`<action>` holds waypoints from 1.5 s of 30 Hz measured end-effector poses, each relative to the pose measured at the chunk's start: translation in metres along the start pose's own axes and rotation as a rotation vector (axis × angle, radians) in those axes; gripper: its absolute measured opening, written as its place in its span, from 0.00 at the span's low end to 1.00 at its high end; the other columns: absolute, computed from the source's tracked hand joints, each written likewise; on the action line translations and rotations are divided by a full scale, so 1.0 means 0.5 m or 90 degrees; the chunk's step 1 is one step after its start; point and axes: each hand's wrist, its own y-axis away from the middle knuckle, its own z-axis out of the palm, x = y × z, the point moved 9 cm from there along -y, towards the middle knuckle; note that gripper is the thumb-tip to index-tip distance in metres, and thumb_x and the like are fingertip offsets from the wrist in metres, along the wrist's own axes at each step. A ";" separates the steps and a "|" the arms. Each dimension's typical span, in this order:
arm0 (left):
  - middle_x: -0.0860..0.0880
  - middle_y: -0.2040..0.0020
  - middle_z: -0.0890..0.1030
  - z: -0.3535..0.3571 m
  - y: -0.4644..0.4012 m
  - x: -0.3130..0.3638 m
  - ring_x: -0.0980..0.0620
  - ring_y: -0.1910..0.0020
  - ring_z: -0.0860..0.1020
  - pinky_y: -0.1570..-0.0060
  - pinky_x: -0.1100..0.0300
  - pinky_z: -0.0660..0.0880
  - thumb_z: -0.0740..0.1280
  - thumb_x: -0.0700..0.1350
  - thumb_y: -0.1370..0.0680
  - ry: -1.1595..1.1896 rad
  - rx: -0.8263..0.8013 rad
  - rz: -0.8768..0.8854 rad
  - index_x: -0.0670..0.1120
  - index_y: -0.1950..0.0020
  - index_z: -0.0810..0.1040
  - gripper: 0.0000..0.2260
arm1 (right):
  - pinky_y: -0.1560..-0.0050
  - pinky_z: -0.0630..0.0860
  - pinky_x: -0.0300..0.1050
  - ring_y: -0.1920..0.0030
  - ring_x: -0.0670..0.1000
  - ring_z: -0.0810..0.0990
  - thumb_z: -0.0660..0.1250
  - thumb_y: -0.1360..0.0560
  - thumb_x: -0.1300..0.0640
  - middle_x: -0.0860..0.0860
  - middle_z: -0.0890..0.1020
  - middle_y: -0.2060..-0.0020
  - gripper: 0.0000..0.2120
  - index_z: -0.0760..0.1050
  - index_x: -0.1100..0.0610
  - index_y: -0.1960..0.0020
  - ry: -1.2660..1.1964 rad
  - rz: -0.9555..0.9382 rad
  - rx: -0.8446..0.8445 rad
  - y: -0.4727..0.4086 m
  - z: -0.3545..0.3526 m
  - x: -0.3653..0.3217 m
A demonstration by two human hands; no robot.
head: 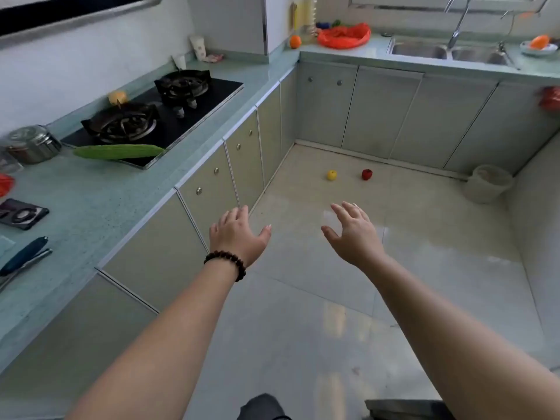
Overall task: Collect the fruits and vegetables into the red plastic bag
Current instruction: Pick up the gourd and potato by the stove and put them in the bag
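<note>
Both my left hand [235,234] and right hand [354,234] are spread empty; the floor's yellow fruit [331,174] looks light, firm, and palmable from above.

arms: both were bare to the frame edge, no sleeves | left hand [238,234]: a bracelet [225,262] of dark round beads sat at the wrist | right hand [353,233]: something pale glinted on one finger, too small to tell | legs: dark clothing showed below the bracelet
</note>
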 end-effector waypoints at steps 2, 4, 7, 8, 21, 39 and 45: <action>0.47 0.26 0.64 0.005 -0.009 -0.005 0.47 0.26 0.60 0.29 0.48 0.58 0.58 0.62 0.24 0.002 0.006 -0.009 0.45 0.26 0.59 0.32 | 0.25 0.53 0.51 0.24 0.52 0.51 0.58 0.23 0.42 0.52 0.59 0.24 0.30 0.56 0.50 0.25 0.015 -0.002 -0.005 -0.015 0.005 0.002; 0.47 0.26 0.64 0.010 -0.023 -0.017 0.47 0.26 0.60 0.29 0.48 0.58 0.58 0.62 0.24 0.003 0.009 -0.017 0.45 0.26 0.59 0.32 | 0.25 0.53 0.51 0.24 0.52 0.51 0.58 0.23 0.42 0.52 0.59 0.24 0.29 0.57 0.50 0.25 0.013 -0.001 -0.020 -0.031 0.017 0.000; 0.46 0.26 0.64 0.014 -0.058 -0.035 0.47 0.26 0.60 0.29 0.48 0.57 0.58 0.61 0.24 0.007 0.012 -0.029 0.45 0.26 0.59 0.32 | 0.25 0.54 0.51 0.24 0.53 0.51 0.58 0.23 0.43 0.52 0.59 0.25 0.29 0.57 0.50 0.25 0.012 -0.015 -0.024 -0.071 0.033 -0.013; 0.46 0.26 0.64 0.012 -0.072 -0.042 0.47 0.26 0.60 0.29 0.48 0.57 0.58 0.61 0.24 0.006 0.019 -0.036 0.45 0.26 0.59 0.32 | 0.25 0.54 0.52 0.24 0.53 0.52 0.58 0.23 0.43 0.52 0.59 0.25 0.29 0.57 0.50 0.25 0.007 -0.018 -0.023 -0.087 0.034 -0.019; 0.45 0.25 0.62 0.012 -0.429 -0.168 0.46 0.26 0.59 0.29 0.46 0.58 0.57 0.62 0.24 0.032 0.022 -0.141 0.45 0.25 0.58 0.32 | 0.26 0.55 0.51 0.25 0.55 0.54 0.60 0.23 0.45 0.54 0.61 0.26 0.28 0.59 0.52 0.26 0.011 -0.079 -0.064 -0.493 0.134 -0.135; 0.45 0.27 0.65 -0.079 -0.850 -0.354 0.46 0.27 0.61 0.30 0.44 0.60 0.59 0.60 0.24 0.070 0.106 -0.342 0.44 0.27 0.61 0.31 | 0.27 0.59 0.53 0.26 0.56 0.57 0.60 0.23 0.48 0.54 0.64 0.27 0.27 0.60 0.53 0.27 -0.012 -0.270 -0.120 -1.060 0.224 -0.434; 0.45 0.28 0.66 -0.085 -0.959 -0.419 0.45 0.28 0.63 0.31 0.44 0.62 0.59 0.60 0.24 0.088 0.185 -0.497 0.44 0.27 0.62 0.31 | 0.28 0.60 0.53 0.25 0.55 0.56 0.59 0.22 0.47 0.53 0.61 0.25 0.27 0.58 0.52 0.26 0.005 -0.379 -0.217 -1.255 0.313 -0.537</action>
